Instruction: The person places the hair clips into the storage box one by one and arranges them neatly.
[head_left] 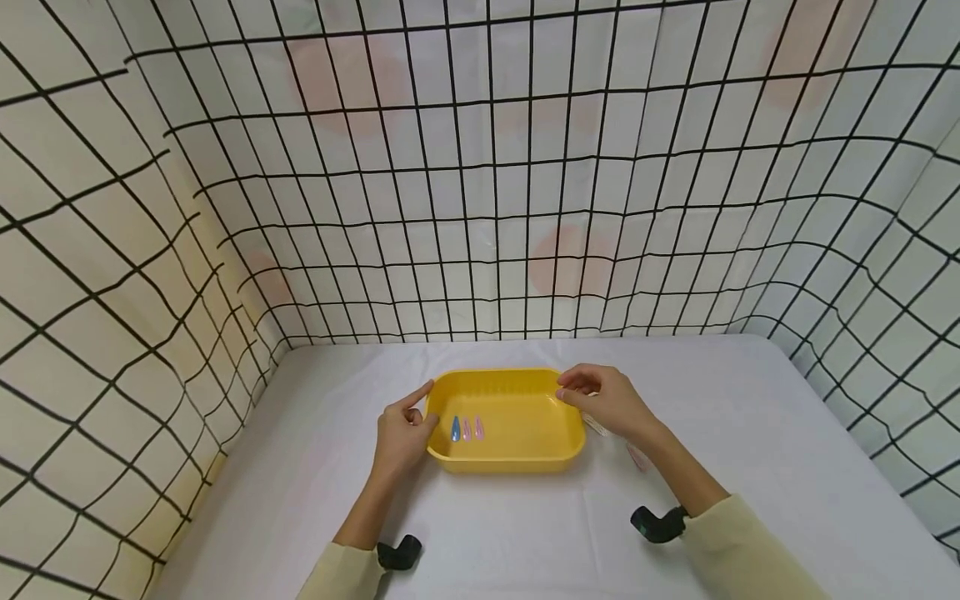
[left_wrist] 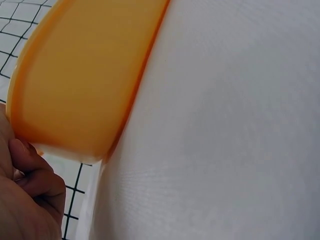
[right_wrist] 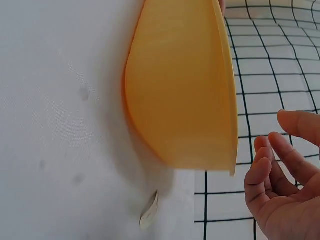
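A yellow plastic tray [head_left: 528, 427] lies on the white cloth. Inside it, toward the left, a blue snap hair clip [head_left: 455, 428] and two pink snap hair clips [head_left: 473, 428] stand in a row. My left hand [head_left: 401, 437] grips the tray's left rim, thumb over the inside; curled fingers [left_wrist: 37, 182] show against its end in the left wrist view. Above the right rim hovers my right hand [head_left: 613, 404], fingers loosely bent, with nothing between thumb and fingertips in the right wrist view. A whitish clip [head_left: 596, 426] lies beside the tray under that hand.
Another pinkish clip [head_left: 637, 457], partly covered by the right forearm, lies on the cloth [head_left: 517, 533]. Black wire grid panels [head_left: 491, 192] enclose the back and both sides. Black wrist-worn devices [head_left: 658, 525] sit at both cuffs.
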